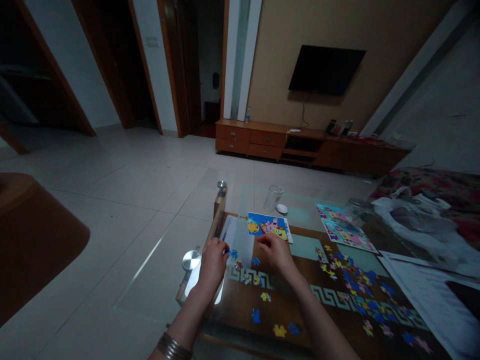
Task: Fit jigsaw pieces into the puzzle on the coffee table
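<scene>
My left hand (213, 261) is pinched on a blue jigsaw piece (232, 253) above the left part of the glass table (161, 272). To its right, my right hand (276, 251) has thumb and fingertips together at the near edge of a cartoon picture card (265, 223). Whatever those fingertips may hold is hidden. Between and below the hands lie loose jigsaw pieces, among them a blue piece (256, 315) and a yellow piece (279, 330). A large heap of mixed pieces (360, 285) spreads beyond my right forearm.
A clear glass jar (273, 198) stands behind the card, with a white lid (282, 209) beside it. Another cartoon sheet (350, 234), a plastic bag (408, 225) and papers (431, 295) occupy the right side. A brown rounded piece of furniture (41, 240) stands at left.
</scene>
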`<state>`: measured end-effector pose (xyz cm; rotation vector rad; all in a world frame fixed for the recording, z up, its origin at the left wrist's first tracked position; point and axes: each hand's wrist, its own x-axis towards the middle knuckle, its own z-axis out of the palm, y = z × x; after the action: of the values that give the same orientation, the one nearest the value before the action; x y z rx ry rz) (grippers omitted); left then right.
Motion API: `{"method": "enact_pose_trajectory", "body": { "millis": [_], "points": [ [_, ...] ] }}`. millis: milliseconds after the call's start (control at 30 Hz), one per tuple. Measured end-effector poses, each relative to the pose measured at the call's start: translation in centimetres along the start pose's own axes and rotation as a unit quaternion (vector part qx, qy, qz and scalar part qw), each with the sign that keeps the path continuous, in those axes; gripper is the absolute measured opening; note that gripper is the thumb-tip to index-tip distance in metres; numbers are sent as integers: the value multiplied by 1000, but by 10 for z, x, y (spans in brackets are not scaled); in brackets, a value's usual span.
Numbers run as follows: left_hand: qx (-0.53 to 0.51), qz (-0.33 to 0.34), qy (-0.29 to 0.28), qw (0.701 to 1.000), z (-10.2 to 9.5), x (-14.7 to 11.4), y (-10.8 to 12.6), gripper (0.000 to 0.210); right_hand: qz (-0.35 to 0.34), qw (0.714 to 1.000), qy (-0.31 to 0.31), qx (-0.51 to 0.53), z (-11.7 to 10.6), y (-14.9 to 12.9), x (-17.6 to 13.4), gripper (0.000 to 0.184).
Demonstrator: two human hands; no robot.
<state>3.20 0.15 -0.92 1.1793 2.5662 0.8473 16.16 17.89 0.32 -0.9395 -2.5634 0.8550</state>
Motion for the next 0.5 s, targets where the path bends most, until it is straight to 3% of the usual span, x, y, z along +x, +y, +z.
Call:
{"method": "enact_pose_trajectory", "body": {
  "millis": [333, 500],
  "points": [
    [54, -3, -5, 999, -14, -15, 10, 10, -13, 995, -84, -46, -3, -9, -34, 17],
    [87, -24, -50, 995, -19, -28, 15, 7, -9, 997, -55, -60, -2, -19, -39, 13]
  ]
}}
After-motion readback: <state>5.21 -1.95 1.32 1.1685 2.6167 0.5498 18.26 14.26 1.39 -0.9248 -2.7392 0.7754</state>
